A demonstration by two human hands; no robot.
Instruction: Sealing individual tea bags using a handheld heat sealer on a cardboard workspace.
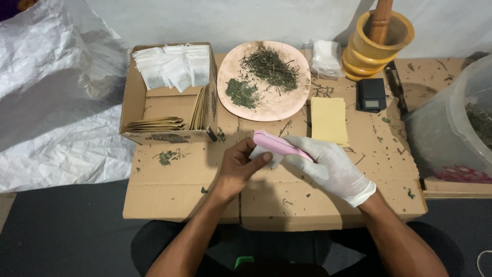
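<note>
My right hand (330, 166), in a white glove, grips a pink handheld sealer (279, 144) over the middle of the cardboard work surface (174, 190). My bare left hand (238, 166) holds a small white sachet (263, 153) between thumb and fingers, with its edge under the pink tool's tip. Behind the hands lies a round pinkish plate (230, 66) with dried green herbs, loose stems on one side and crumbled leaf on the other.
An open cardboard box (134, 92) at the back left holds white sachets and tan envelopes. A stack of tan envelopes (328, 120), a small black scale (371, 95), a yellow mortar with pestle (376, 43) and a clear plastic bin (451, 128) stand to the right. Crumpled white sheeting (51, 102) lies left.
</note>
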